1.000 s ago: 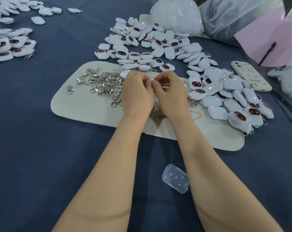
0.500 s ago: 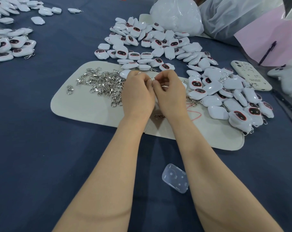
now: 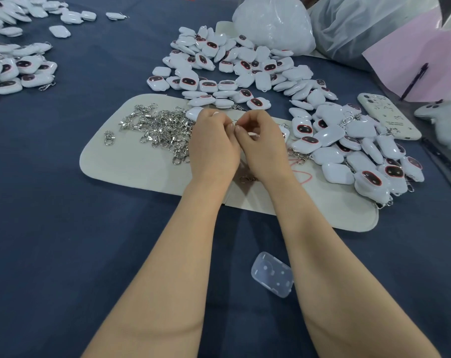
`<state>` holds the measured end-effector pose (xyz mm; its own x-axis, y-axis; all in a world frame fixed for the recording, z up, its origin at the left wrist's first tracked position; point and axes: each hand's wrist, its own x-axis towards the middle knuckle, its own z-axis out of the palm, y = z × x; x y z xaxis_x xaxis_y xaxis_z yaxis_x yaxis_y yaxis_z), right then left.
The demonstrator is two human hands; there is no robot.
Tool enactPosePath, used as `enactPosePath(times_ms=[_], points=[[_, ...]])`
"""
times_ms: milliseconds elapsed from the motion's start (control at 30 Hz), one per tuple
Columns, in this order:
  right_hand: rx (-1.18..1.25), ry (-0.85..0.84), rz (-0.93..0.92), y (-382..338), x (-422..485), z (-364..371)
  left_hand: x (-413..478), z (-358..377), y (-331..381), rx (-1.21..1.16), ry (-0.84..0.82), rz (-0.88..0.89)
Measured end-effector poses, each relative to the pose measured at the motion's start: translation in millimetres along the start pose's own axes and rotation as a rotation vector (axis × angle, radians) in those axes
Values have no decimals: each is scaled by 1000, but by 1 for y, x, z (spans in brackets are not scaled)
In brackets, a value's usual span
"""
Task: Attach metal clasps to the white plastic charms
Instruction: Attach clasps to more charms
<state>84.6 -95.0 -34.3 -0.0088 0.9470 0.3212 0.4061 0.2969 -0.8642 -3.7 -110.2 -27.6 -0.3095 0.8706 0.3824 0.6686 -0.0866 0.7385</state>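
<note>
**tinkerbee:** ok so where were our hands at that point?

**knotty_k:** Both were up over the middle of the cream mat. Our left hand and right hand were knuckle to knuckle with the fingers curled in tight. Thumb and forefinger tips on each side were pinching one small metal ring between them. Something white peeked out inside the right hand's curl, but we couldn't tell if that was a charm.

**tinkerbee:** and the rest of the stuff?

**knotty_k:** The loose clasps sat in a tangle on the mat, just left of our left hand. One stray clasp was off on its own near the mat's left edge. Another clasp showed between our wrists, but we couldn't say if it was hanging or lying on the mat.

The white charms were heaped beyond the mat. A second heap ran down the right side, some with clasps on. A further batch lay well apart at far left on the blue tablecloth.

We also had a phone just right of that second heap and a clear plastic case near our right forearm. A white plastic bag sat behind the charms.
</note>
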Motion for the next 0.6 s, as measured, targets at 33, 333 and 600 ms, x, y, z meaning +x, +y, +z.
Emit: enactPosePath(times_ms=[33, 333, 600], points=[[13, -20, -1, 0, 0, 0, 0, 0, 0, 0, -7, 0], [-122, -24, -128, 0, -5, -3, 1, -1, -2, -41, -46, -45], [-173, -33, -179, -1, -6, -5, 3, -6, -3, -137, -111, -95]])
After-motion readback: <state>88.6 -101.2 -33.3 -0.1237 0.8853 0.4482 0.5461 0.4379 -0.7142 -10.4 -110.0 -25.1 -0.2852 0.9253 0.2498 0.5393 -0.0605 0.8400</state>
